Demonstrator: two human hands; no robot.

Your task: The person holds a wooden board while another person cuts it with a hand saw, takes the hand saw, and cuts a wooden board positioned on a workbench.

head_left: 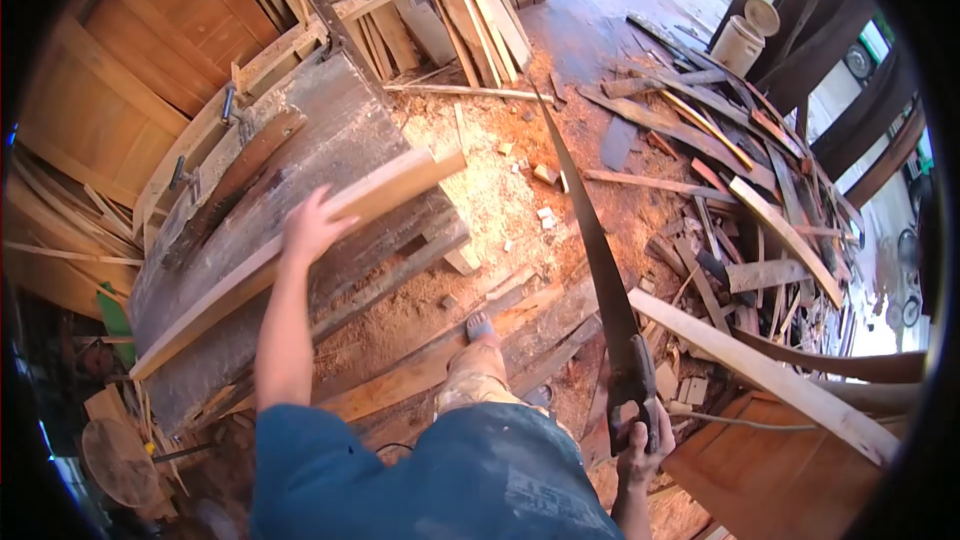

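Observation:
My left hand (pixel 315 227) rests on a long light plank (pixel 380 188) lying across the dark wooden bench (pixel 320 130). Its fingers are spread apart over the plank's top. At the lower right, my right hand (pixel 642 450) is wrapped round the dark handle of a hand saw (pixel 596 240). The saw's long blade points up and away from me, over the sawdust-covered ground, apart from the plank. The plank's far end sticks out past the bench's right edge.
Wood scraps (pixel 740 150) lie heaped at the right, near a light bucket (pixel 738 45). A long board (pixel 760 370) slants at lower right. Wooden panels (pixel 190 10) lean at upper left. Clamps (pixel 228 102) stand at the bench's far side. Small offcuts (pixel 546 174) dot the sawdust.

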